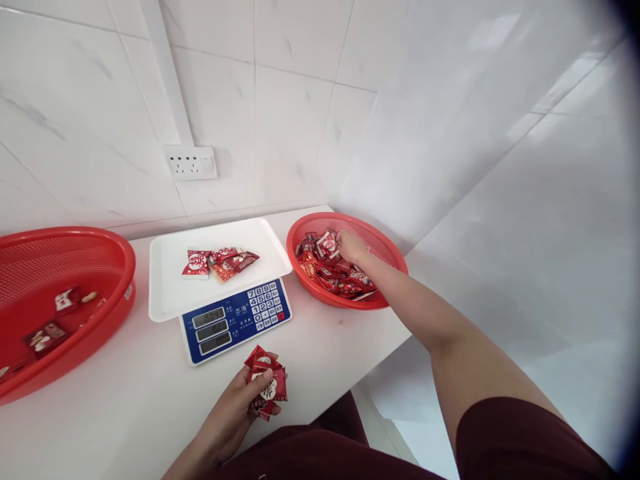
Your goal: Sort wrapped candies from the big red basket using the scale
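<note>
Low over the table's front edge, my left hand [239,399] is closed around several small red candy packets [273,387], the thumb pressed on the top one. My right hand [352,247] reaches into the red plastic basket [313,293] on the right, fingers closed at the edge of a red and white candy packet [327,245]; its fingertips are partly hidden. Many similar packets [340,277] lie loose beneath it. Between the baskets, a few packets [197,262] rest on the white tray [167,280] of a blue digital scale [235,327], whose display is lit.
Another red basket [113,313] stands at the left, with a few packets [47,338] in it. A wall socket [191,163] sits on the tiled wall behind the scale. A tiny crumb [341,323] lies on the white table [320,353], whose right edge is near the right basket.
</note>
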Demonstrator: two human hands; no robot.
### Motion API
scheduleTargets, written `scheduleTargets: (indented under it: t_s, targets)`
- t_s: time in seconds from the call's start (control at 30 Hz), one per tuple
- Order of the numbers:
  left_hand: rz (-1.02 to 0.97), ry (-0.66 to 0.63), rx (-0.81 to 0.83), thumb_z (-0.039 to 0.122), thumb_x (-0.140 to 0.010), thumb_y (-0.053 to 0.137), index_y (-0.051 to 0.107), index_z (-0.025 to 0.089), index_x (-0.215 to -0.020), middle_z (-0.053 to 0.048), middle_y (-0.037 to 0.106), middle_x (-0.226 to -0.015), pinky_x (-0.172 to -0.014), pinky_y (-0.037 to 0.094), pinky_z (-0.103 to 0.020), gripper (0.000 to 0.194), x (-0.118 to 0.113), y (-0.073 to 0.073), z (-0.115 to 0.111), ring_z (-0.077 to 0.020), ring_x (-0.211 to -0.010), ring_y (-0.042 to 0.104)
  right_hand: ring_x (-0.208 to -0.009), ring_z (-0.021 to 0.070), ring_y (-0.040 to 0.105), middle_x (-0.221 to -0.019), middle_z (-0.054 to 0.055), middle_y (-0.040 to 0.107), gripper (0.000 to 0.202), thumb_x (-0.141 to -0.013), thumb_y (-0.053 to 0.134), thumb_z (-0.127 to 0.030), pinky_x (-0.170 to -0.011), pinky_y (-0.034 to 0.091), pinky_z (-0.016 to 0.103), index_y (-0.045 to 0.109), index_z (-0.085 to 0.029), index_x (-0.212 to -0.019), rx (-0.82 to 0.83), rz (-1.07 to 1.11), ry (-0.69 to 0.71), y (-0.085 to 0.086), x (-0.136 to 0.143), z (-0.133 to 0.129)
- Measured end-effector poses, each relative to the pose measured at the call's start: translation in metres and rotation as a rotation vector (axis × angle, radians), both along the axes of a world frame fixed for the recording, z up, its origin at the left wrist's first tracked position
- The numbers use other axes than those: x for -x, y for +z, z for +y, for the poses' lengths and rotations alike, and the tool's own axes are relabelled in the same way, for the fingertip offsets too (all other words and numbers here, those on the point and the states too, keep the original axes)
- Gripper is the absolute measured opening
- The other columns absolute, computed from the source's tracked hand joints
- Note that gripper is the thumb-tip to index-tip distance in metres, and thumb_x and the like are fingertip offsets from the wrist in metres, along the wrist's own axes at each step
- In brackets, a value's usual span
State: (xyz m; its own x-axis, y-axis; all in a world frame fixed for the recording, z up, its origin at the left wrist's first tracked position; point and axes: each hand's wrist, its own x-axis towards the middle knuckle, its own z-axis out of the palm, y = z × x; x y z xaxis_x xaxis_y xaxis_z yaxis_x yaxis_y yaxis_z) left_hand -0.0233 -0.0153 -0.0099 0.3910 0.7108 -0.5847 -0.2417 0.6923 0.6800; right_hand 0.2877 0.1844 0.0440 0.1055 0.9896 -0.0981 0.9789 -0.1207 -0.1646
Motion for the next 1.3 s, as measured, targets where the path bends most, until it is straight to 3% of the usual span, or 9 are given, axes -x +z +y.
scheduleTargets:
  t_s: [0.13,0.2,0.37,0.6,0.87,1.1,1.2,1.3]
  targets:
    - [-0.006,-0.015,0.006,0.041,-0.068,0.071,0.054,0.021,-0.11,-0.007,0.064,-0.095,-0.058,0.049,-0.026,0.049,0.0,-0.001,-0.001,-0.0159,-0.073,0.059,-0.09,0.0244,0.059,-0.104,0.013,0.064,0.03,-0.075,0.06,-0.018,-0.072,0.041,0.028,0.057,-0.015,-0.105,0.141,-0.01,0.109,0.0,0.004,-0.006]
    - [-0.004,-0.015,0.006,0.041,-0.067,0.071,0.054,0.021,-0.11,-0.007,0.064,-0.096,-0.058,0.049,-0.026,0.05,0.0,-0.002,-0.001,-0.0158,-0.073,0.059,-0.089,0.0241,0.061,-0.104,0.011,0.066,0.04,-0.069,0.066,-0.017,-0.072,0.043,0.027,0.058,-0.017,-0.109,0.247,-0.003,0.183,-0.005,0.01,-0.012]
    - [0.02,0.01,0.003,0.04,-0.067,0.072,0.054,0.019,-0.11,-0.008,0.064,-0.095,-0.057,0.049,-0.026,0.051,-0.001,0.001,-0.001,-0.0152,-0.069,0.059,-0.114,0.0287,0.051,-0.134,0.012,0.047,0.069,-0.069,0.061,-0.014,-0.086,0.042,0.031,0.039,-0.02,-0.134,0.385,-0.018,0.278,-0.009,0.014,-0.016]
    - [0.0,0.017,-0.007,0.038,-0.068,0.071,0.053,0.018,-0.11,-0.008,0.063,-0.092,-0.057,0.049,-0.026,0.05,-0.001,0.001,-0.003,-0.0152,-0.069,0.058,-0.112,0.0284,0.053,-0.135,0.009,0.047,0.08,-0.062,0.06,-0.005,-0.081,0.046,0.03,0.037,-0.025,-0.136,0.475,-0.055,0.298,-0.003,0.011,-0.015]
    - [0.007,-0.001,-0.02,0.039,-0.068,0.071,0.054,0.018,-0.109,-0.008,0.063,-0.096,-0.055,0.048,-0.025,0.049,-0.002,0.001,-0.003,-0.014,-0.067,0.058,-0.099,0.0279,0.059,-0.117,0.015,0.06,0.058,-0.068,0.058,-0.007,-0.076,0.045,0.029,0.047,-0.016,-0.124,0.344,-0.03,0.206,-0.008,0.004,-0.021]
    - [-0.013,-0.014,-0.002,0.036,-0.069,0.071,0.053,0.017,-0.11,-0.009,0.063,-0.098,-0.058,0.05,-0.027,0.049,-0.001,0.0,-0.002,-0.0143,-0.069,0.058,-0.083,0.0206,0.061,-0.096,0.007,0.067,0.027,-0.075,0.057,-0.018,-0.067,0.044,0.023,0.057,-0.016,-0.102,0.267,0.054,0.163,-0.005,-0.014,-0.014]
    - [-0.017,-0.016,0.003,0.036,-0.07,0.07,0.053,0.017,-0.11,-0.009,0.063,-0.098,-0.058,0.05,-0.026,0.048,-0.001,0.0,-0.002,-0.0145,-0.069,0.058,-0.082,0.0205,0.061,-0.096,0.007,0.066,0.024,-0.076,0.059,-0.028,-0.067,0.044,0.024,0.058,-0.016,-0.097,0.297,0.027,0.165,-0.006,-0.016,-0.013]
    - [-0.015,-0.018,0.007,0.035,-0.07,0.07,0.053,0.017,-0.11,-0.009,0.063,-0.097,-0.058,0.05,-0.026,0.047,-0.001,-0.001,-0.001,-0.0147,-0.07,0.058,-0.084,0.0223,0.061,-0.097,0.008,0.065,0.035,-0.07,0.068,-0.029,-0.068,0.046,0.026,0.057,-0.016,-0.1,0.376,-0.039,0.172,-0.007,-0.012,-0.013]
